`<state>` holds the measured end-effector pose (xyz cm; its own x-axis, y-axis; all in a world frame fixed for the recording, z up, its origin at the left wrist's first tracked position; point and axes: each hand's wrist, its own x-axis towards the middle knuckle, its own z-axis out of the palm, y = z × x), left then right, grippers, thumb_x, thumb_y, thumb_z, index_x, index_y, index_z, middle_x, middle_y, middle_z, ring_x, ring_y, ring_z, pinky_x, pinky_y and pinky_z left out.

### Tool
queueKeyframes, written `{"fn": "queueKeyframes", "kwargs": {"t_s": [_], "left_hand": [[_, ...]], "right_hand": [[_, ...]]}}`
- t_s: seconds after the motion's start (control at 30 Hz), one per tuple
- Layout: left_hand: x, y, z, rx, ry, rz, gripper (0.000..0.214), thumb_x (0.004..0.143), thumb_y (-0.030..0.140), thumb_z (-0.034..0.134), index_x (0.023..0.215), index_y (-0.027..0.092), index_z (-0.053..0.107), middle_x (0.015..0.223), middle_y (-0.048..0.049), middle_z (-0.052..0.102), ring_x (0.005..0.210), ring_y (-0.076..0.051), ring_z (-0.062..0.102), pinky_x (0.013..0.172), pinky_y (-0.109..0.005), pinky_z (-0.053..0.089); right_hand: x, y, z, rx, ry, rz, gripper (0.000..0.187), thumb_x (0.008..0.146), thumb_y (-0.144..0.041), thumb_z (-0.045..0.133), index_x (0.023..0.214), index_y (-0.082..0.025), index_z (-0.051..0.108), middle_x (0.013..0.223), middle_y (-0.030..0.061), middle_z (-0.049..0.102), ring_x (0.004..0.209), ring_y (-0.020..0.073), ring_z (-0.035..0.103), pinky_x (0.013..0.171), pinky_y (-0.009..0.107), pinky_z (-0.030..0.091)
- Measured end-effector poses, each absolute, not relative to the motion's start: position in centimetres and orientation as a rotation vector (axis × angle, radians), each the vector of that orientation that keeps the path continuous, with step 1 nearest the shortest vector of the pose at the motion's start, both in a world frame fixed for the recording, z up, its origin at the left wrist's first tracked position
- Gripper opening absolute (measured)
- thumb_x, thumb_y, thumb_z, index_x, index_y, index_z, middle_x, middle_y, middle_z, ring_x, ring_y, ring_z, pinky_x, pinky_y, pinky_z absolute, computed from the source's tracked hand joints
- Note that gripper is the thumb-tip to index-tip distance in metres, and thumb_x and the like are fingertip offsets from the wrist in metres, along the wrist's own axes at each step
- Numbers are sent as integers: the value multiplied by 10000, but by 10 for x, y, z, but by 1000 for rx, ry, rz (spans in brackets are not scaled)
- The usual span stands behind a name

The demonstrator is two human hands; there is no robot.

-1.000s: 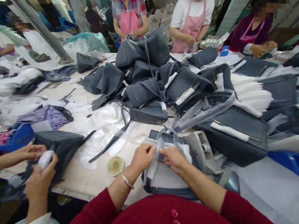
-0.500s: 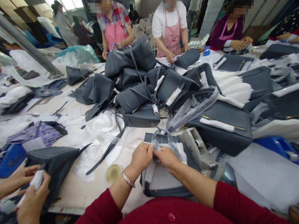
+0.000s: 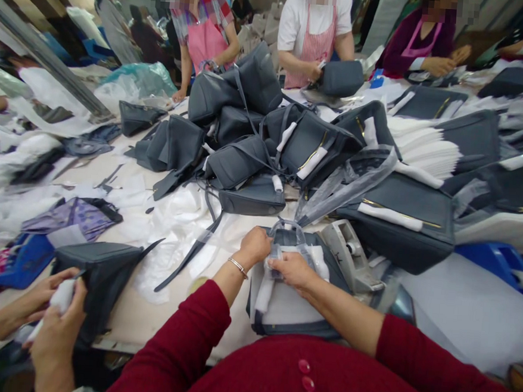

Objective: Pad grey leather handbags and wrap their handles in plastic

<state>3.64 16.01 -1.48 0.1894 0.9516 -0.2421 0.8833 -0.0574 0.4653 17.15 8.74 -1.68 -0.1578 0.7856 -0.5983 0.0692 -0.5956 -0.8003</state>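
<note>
Just now both hands are at the near bag, which lies on the table directly before the person, its lower edge close to the red top. The right hand [image 3: 292,270] has its thumb and fingers pinched on clear wrap [image 3: 276,272] around the handle of the bag [image 3: 334,274]; the far fingertips are lost behind the plastic. The left hand [image 3: 254,245] is curled at the left edge of the wrap, but its fingertips are turned away, so whether they grip anything I cannot tell. Much of the bag is covered: a white sheet [image 3: 287,312] lies over its front, and the right forearm crosses its right side. Just beyond, to the right, sits a tape dispenser [image 3: 351,256]. A pale round thing [image 3: 198,284] is mostly hidden by the left sleeve. At near left, a neighbour's hands [image 3: 57,331] hold a white piece [image 3: 63,294] beside a dark bag [image 3: 108,275]; the frame cuts off that person. Farther off, a heap of bags [image 3: 240,170] overlaps so much that single ones are hard to separate. Far co-workers [image 3: 315,38] stand partly cropped at the top.
</note>
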Motion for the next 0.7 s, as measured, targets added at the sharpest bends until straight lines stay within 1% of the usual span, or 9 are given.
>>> {"fn": "queueKeyframes", "kwargs": {"t_s": [0.07,0.13,0.17,0.2,0.3,0.37,0.5,0.6,0.7], "left_hand": [[29,147,-13,1986,1817,323,184,858,225,525,754,138,650,875,-130,642,884,-225,606,828,-338,455],[18,126,-10,2036,1912,568,194,893,245,485,805,152,631,935,-125,619,956,-218,584,889,-338,438],[14,113,-8,2046,1936,656,200,903,264,477,814,161,624,931,-114,611,956,-212,579,895,-332,434],[10,100,-6,2036,1936,670,208,905,292,481,810,170,621,902,-98,608,922,-204,581,871,-323,440],[4,64,-5,1879,1848,351,280,879,418,530,768,187,641,785,-56,612,753,-181,582,713,-288,439],[4,48,-4,1764,1792,165,353,861,489,534,737,186,668,751,-51,624,701,-174,579,660,-279,417],[9,37,1,1683,1753,49,401,821,527,560,688,172,689,739,-61,636,695,-175,582,646,-273,398],[14,33,6,1711,1794,13,373,766,527,621,699,166,682,782,-79,636,700,-186,577,631,-275,391],[17,24,10,1802,1825,2,320,751,482,647,733,162,663,850,-101,620,728,-203,582,655,-291,400]], "right_hand": [[175,87,-18,-1588,-909,1821,270,668,-405,658,630,-186,504,431,-82,365,388,57,283,402,220,176],[179,89,-19,-1580,-838,1826,286,665,-426,666,664,-186,509,449,-81,383,388,57,290,392,213,167],[180,90,-20,-1571,-808,1834,295,661,-430,673,673,-185,510,455,-81,388,388,55,290,388,208,161],[181,91,-20,-1556,-782,1850,301,656,-429,682,679,-183,510,458,-82,390,388,52,286,385,203,154],[182,95,-18,-1512,-699,1900,323,638,-410,715,674,-183,488,447,-91,377,384,40,269,382,189,134],[181,95,-16,-1496,-657,1926,329,633,-388,730,670,-182,477,438,-96,370,381,34,260,381,183,122],[180,93,-10,-1469,-636,1967,304,658,-343,732,680,-170,482,438,-95,379,377,23,247,380,172,110],[181,90,-5,-1442,-602,2004,297,676,-295,736,684,-173,465,445,-99,374,373,19,235,378,169,98],[184,90,-1,-1414,-555,2023,289,699,-262,731,677,-173,456,451,-100,369,373,16,208,373,169,94]]}}
